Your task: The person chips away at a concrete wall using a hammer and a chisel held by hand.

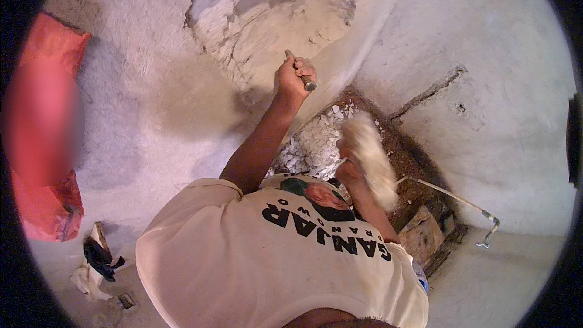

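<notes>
My left hand [296,70] is closed around a steel chisel [310,85], with its point up against or close to a chipped pale wall. The hollow [278,32] cut into this wall has a rough, cracked, cream-coloured face. In my right hand [348,171] is a pale, thick mallet-like tool [371,159], blurred by motion, so its exact kind is unclear. It is apart from the chisel, lower and to the right. Below my hands, white chips [314,146] of broken wall material lie heaped.
Brown dirt [407,191] borders the chips at the wall's foot. A thin pipe [451,193] with a tap [483,243] juts out at right, above a brown block [423,234]. A groove [428,93] marks the right wall. Red fabric-like material [52,45], partly blurred, hangs at left.
</notes>
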